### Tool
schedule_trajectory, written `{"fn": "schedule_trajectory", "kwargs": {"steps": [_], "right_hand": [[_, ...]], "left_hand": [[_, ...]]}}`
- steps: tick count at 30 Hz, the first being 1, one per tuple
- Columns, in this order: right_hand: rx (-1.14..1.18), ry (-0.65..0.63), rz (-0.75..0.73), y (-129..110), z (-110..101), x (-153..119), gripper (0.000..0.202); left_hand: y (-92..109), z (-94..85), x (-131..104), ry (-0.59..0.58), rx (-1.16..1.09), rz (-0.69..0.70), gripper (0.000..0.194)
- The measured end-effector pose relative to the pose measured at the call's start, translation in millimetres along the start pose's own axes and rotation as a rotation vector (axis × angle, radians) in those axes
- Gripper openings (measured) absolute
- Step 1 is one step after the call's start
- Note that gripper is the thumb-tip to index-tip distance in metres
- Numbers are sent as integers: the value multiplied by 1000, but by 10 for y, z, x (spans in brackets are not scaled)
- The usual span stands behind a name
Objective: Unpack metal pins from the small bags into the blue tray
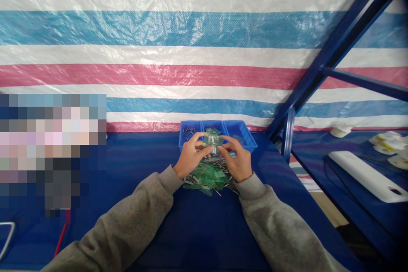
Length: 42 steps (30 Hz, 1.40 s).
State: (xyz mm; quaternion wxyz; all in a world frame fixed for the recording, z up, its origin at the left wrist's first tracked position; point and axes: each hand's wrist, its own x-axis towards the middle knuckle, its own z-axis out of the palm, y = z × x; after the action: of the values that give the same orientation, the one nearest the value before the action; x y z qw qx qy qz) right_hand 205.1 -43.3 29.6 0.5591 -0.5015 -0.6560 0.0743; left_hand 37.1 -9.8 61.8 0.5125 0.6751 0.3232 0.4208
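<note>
Between both hands is a small clear greenish plastic bag [213,139], held up above the pile. My left hand [190,153] pinches its left side with thumb and fingers. On the right side, my right hand [237,158] grips it the same way. What is inside the bag is too small to make out. Below the hands lies a heap of green plastic bags [207,176], mixed with thin metal rods or screws [223,163]. Just behind stands a blue three-part bin [250,136]; its left compartment holds several thin metal pieces [188,132], its middle one greenish bags.
The blue table [134,165] extends to both sides. A blue metal frame [306,80] rises at the right. On another surface beyond lie a white elongated device [366,175] and white rolls [389,141]. A striped plastic sheet [191,29] hangs behind. The left side is pixelated.
</note>
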Motion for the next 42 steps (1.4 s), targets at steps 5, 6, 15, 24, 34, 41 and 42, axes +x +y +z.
{"fn": "schedule_trajectory", "kwargs": {"steps": [5, 6, 15, 24, 34, 41, 42], "right_hand": [[61, -53, -38, -32, -30, 11, 29], [54, -62, -69, -31, -34, 17, 28], [6, 49, -95, -41, -28, 47, 14], [1, -11, 2, 44, -4, -6, 18], [73, -98, -96, -41, -41, 15, 29], [-6, 2, -120, -60, -38, 47, 14], [-16, 4, -113, -54, -34, 47, 15]], "left_hand": [[29, -5, -3, 35, -41, 22, 52], [34, -4, -1, 35, -45, 25, 46], [107, -21, -15, 9, 202, 134, 34], [41, -37, 4, 5, 302, 174, 24], [22, -44, 42, 60, -121, -32, 51], [84, -71, 18, 102, 144, 77, 38], [90, -72, 15, 110, 198, 116, 37]]}}
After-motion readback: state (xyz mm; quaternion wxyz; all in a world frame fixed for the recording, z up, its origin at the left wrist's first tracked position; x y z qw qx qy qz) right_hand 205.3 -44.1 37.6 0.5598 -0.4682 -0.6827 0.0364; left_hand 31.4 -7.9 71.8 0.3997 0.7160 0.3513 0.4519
